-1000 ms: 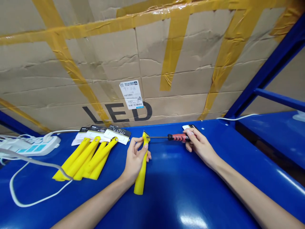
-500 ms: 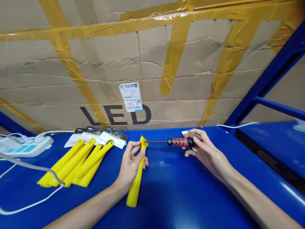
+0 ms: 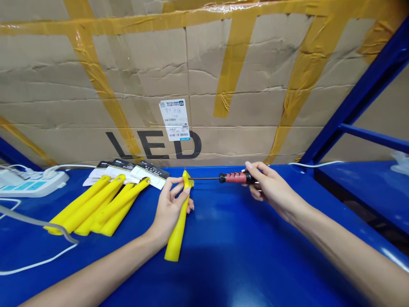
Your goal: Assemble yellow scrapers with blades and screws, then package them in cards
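In the head view my left hand (image 3: pixel 171 207) is closed around the upper part of a yellow scraper (image 3: pixel 176 233). Its wide handle end points down toward me, and the small head with a dark edge is at the top. My right hand (image 3: pixel 271 185) grips the back end of a screwdriver (image 3: pixel 237 177) with a red and black handle. The screwdriver lies level, its thin shaft reaching left to the scraper's head. Its tip meets the head there, though the exact contact is too small to make out.
Several more yellow scrapers (image 3: pixel 96 207) lie in a pile at left, with printed cards (image 3: pixel 150 174) behind them. Beyond is a white power strip (image 3: pixel 35 183) with cables. A large taped cardboard box (image 3: pixel 204 76) backs the blue surface (image 3: pixel 243 256); a blue frame (image 3: pixel 354 106) rises at right.
My right fingers, loosely spread at the screwdriver's handle before, are now closed more tightly on its end. The whole scene sits slightly higher in view. The tip stays at the scraper's head.
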The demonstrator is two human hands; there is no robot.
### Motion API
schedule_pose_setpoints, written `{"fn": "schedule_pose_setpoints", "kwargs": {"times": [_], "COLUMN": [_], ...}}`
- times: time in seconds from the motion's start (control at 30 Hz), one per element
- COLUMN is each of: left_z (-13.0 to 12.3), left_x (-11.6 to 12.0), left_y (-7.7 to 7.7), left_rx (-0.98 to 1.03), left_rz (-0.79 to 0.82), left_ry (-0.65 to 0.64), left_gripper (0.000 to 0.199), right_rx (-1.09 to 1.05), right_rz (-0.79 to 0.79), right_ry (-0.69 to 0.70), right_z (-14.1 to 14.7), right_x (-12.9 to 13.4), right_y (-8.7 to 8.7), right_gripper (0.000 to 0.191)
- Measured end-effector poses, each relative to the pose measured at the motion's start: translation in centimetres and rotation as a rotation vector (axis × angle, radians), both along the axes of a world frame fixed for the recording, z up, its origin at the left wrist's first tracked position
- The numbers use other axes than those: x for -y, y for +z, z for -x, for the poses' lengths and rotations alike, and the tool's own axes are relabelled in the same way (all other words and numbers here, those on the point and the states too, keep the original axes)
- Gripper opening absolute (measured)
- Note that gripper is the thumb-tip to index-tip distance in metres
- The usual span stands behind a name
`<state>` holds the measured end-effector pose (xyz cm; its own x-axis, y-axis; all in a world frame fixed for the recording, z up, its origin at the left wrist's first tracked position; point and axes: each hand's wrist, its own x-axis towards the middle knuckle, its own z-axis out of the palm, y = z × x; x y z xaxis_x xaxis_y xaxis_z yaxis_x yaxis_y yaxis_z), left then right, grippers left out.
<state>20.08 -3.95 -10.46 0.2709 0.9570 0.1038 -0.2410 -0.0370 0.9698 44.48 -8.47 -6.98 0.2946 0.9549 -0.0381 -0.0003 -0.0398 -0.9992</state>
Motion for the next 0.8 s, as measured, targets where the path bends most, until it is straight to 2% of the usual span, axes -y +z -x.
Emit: {"fn": "schedule_pose_setpoints", "kwargs": {"times": [0.1,0.2,0.27,0.33,0.47,0.53,0.63,0.8], "left_z": [0.0,-0.1,-0.2,-0.2,-0.1,0.0,0.0,-0.1], "left_x": [-0.2,-0.1,0.0,0.2,0.4,0.4,0.5,0.4], "left_y": [0.0,0.0,-0.1,-0.1,0.0,0.1,0.2,0.1], "left_rx": [0.013,0.000,-0.020,-0.030,-0.020,-0.027,-0.039,-0.028], "left_rz": [0.018,0.009,-0.013,-0.025,-0.014,-0.015,-0.031,-0.010], "left_ry": [0.031,0.017,-0.028,-0.060,-0.020,-0.015,-0.052,-0.021], "left_gripper": [0.041,0.038,0.036,0.035,0.034,0.034,0.033,0.035], "right_rx": [-0.083,-0.243,-0.159,-0.073,-0.198,-0.132,0.038,-0.127], "right_rz": [0.054,-0.070,-0.174,-0.198,-0.151,-0.163,-0.153,-0.147], "right_ry": [0.076,0.156,0.079,0.023,0.167,0.153,0.044,0.187], "right_z": [0.0,-0.3,-0.6,-0.8,-0.7,-0.8,-0.9,-1.1], "right_x": [-0.1,0.6,1.1,1.4,1.4,1.3,1.4,1.7], "right_y": [-0.2,-1.0,-1.5,-1.8,-2.2,-2.4,-2.5,-1.9], "right_gripper": [0.035,0.040,0.033,0.030,0.039,0.040,0.036,0.044]}}
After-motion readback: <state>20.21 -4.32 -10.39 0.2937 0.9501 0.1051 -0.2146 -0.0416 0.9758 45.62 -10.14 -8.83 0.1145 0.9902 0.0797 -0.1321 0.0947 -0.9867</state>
